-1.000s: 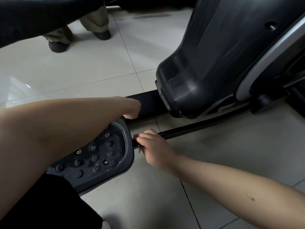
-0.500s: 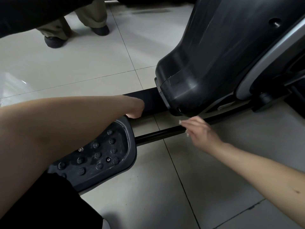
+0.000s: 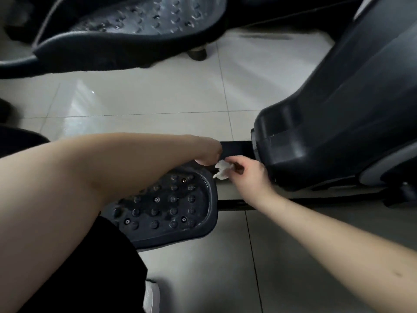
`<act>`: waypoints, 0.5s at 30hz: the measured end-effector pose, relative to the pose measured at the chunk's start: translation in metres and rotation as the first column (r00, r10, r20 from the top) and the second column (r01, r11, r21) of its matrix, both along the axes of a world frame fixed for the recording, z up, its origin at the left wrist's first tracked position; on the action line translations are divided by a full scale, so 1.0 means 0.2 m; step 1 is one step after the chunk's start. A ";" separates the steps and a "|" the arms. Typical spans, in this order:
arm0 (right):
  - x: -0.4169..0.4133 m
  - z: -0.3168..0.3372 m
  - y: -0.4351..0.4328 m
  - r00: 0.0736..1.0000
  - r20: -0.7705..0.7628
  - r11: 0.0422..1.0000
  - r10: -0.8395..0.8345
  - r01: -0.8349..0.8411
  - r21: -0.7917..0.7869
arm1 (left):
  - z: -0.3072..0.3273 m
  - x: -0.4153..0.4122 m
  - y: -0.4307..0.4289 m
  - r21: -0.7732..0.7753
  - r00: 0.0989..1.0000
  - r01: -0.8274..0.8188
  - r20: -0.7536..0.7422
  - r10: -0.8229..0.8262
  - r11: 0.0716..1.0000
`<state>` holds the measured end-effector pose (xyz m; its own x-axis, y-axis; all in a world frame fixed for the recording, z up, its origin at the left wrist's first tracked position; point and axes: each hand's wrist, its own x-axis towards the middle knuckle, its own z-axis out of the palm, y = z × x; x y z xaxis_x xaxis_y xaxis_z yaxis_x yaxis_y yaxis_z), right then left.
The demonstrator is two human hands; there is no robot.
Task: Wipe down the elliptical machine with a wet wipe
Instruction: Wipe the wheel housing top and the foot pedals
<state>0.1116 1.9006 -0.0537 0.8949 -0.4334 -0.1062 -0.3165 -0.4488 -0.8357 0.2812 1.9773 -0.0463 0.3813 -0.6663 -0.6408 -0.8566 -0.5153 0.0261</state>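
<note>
The elliptical's dark housing (image 3: 327, 132) fills the right side. Its studded near pedal (image 3: 171, 206) lies below my left forearm, and the far pedal (image 3: 135, 26) hangs at the top left. My right hand (image 3: 250, 175) pinches a crumpled white wet wipe (image 3: 222, 169) just above the black rail (image 3: 235, 146), in front of the housing. My left hand (image 3: 209, 154) bends down over the near pedal's front edge, right beside the wipe. Its fingers are hidden, so its grip is unclear.
A thin black rod (image 3: 232, 204) runs from the near pedal under my right wrist toward the housing. Pale glossy floor tiles (image 3: 158, 100) lie between the two pedals. My white shoe (image 3: 151, 297) shows at the bottom.
My right hand moved left and up from the thin rod to the rail beside my left hand, and the wipe now shows. The view shifted, bringing the far pedal in.
</note>
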 end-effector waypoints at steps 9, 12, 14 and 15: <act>0.03 -0.13 0.28 0.999 -0.019 0.991 -0.034 0.031 -0.129 | 0.16 0.16 0.56 -0.191 0.969 -0.245 -0.021 0.245 0.951; 0.05 -0.13 0.27 0.999 -0.041 0.987 -0.007 0.001 -0.159 | 0.17 0.20 0.75 -0.204 0.960 -0.264 0.038 0.277 0.943; 0.09 -0.16 0.27 0.996 -0.087 0.985 -0.007 -0.008 -0.173 | 0.19 0.21 0.86 -0.216 0.954 -0.269 0.077 0.291 0.939; 0.13 -0.18 0.26 0.993 -0.115 0.983 -0.009 -0.012 -0.182 | 0.20 0.22 0.91 -0.226 0.951 -0.267 0.095 0.294 0.937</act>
